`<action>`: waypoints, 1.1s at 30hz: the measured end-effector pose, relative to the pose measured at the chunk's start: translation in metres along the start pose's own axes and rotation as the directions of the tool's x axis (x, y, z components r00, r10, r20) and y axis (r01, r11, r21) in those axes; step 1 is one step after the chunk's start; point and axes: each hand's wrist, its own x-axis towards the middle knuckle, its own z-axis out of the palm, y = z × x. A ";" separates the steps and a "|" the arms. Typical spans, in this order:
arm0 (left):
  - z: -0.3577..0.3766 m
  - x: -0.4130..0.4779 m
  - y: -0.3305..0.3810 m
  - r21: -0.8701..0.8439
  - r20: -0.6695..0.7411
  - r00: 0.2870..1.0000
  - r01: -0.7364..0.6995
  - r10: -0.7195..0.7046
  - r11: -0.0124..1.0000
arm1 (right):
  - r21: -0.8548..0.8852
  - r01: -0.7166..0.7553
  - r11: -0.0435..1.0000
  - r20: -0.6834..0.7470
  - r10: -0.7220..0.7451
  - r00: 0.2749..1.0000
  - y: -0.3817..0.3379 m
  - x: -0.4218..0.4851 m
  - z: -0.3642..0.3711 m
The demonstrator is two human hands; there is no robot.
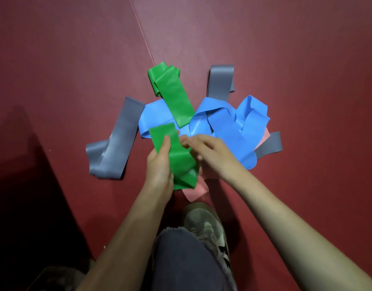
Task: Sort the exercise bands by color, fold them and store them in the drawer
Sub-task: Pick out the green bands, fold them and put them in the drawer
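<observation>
Holding: the left hand [160, 164] grips the green band [178, 158], thumb pressed on top and fingers curled beneath it.
Right hand [210, 152]: its fingertips are at that band's right edge, blurred; I cannot tell if they pinch it.
Blue bands [214, 122]: heaped mid-mat, just beyond both hands.
Second green length [174, 95]: lies folded across the blue, pointing toward the mat seam [143, 32].
Grey bands: one left of the heap [115, 143], one on its far side [220, 80], and one poking out from under it on the right [269, 145].
Pink band [194, 192]: partly covered by the held band and the right wrist.
Shoe [204, 223]: just nearer than the pink band.
</observation>
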 end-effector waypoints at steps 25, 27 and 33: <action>-0.007 0.014 0.030 0.334 0.129 0.979 -0.195 0.160 0.922 | -0.891 0.392 0.230 0.178 -0.618 0.766 -0.011 0.076 -0.018; -0.013 0.014 0.030 0.337 0.099 0.979 -0.199 0.175 0.920 | -0.758 0.453 0.469 0.076 -0.626 0.776 -0.022 0.057 -0.015; -0.015 0.011 0.036 0.311 0.079 0.973 -0.229 0.215 0.922 | -0.258 0.287 0.922 0.103 -0.269 0.958 -0.045 0.004 -0.017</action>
